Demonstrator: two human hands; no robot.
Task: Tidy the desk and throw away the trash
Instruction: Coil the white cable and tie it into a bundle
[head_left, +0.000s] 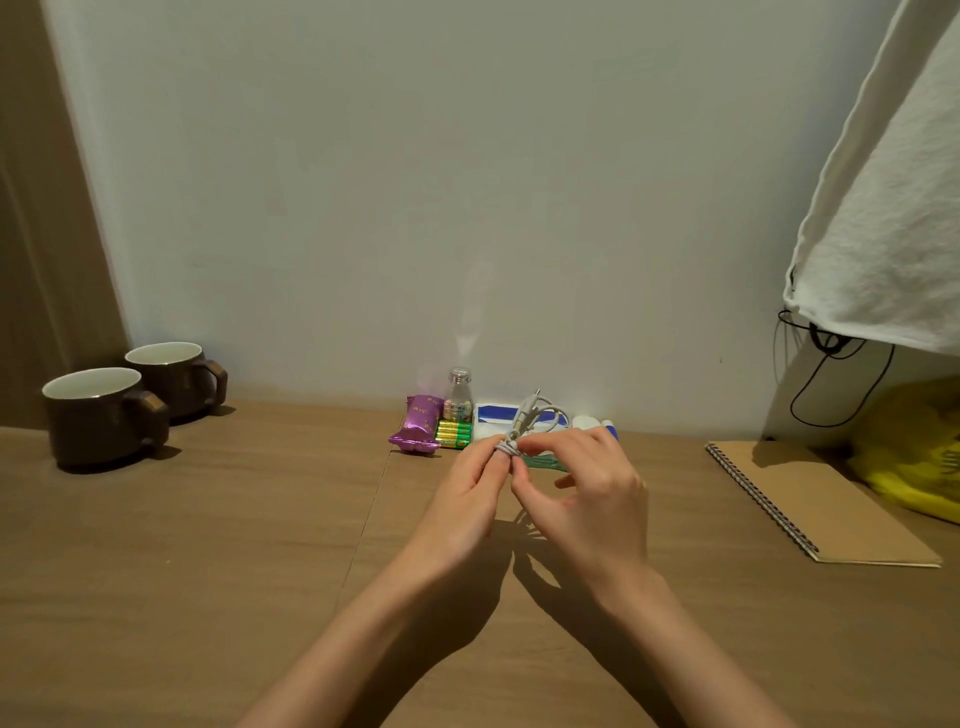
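Where the two hands meet above the wooden desk (208, 545), the left hand (467, 493) and right hand (587, 499) both pinch a coiled pale-grey cable (524, 421) at its wrapped middle, its loop and plug sticking up behind. Just beyond, by the wall, sit a glossy purple wrapper (418, 426), green-and-yellow batteries (453, 434), a small clear bottle (459, 397) and a blue-and-white pack (496, 414); their print is too small to read. A spiral kraft notebook (815, 499) lies right, two glazed brown mugs (98, 415) far left.
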